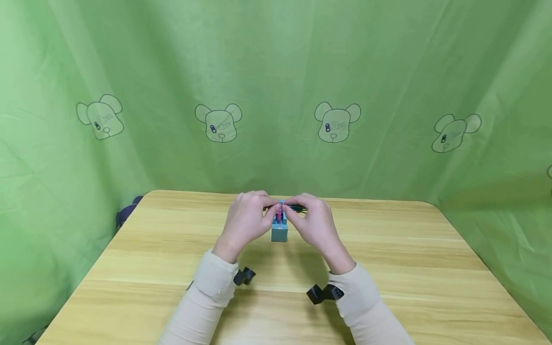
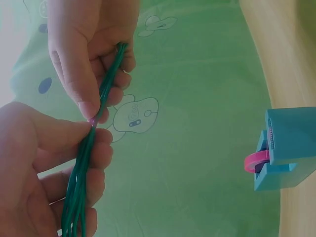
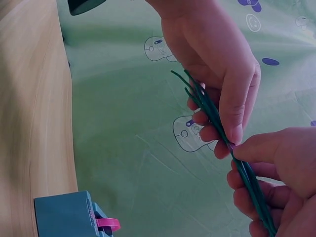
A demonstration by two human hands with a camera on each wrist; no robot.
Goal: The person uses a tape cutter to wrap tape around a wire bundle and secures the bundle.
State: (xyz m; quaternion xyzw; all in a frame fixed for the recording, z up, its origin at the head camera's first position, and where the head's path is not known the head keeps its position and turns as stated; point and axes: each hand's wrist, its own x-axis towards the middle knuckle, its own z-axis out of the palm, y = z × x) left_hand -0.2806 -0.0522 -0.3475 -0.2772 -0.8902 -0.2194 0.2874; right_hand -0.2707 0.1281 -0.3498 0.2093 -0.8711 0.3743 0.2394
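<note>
My left hand point(image 1: 247, 214) and right hand point(image 1: 315, 220) meet above the table's far part. Between them runs a bundle of thin green wires point(image 2: 76, 185), lying across the curled fingers of both. Thumbs and fingertips of both hands pinch the bundle around a small pink band point(image 2: 92, 121), which looks like tape and is mostly covered by the thumbs. Loose wire ends point(image 3: 180, 79) stick out past the left hand in the right wrist view. Just below the hands stands a blue tape dispenser point(image 1: 279, 233) with a pink tape roll point(image 2: 256, 161).
The dispenser stands on a wooden table point(image 1: 409, 273) near its back edge. Behind and on both sides hangs a green curtain point(image 1: 276, 163) with bear-face prints. A dark purple object point(image 1: 127, 211) shows beyond the left table edge. Black cameras point(image 1: 325, 293) sit on both wrists.
</note>
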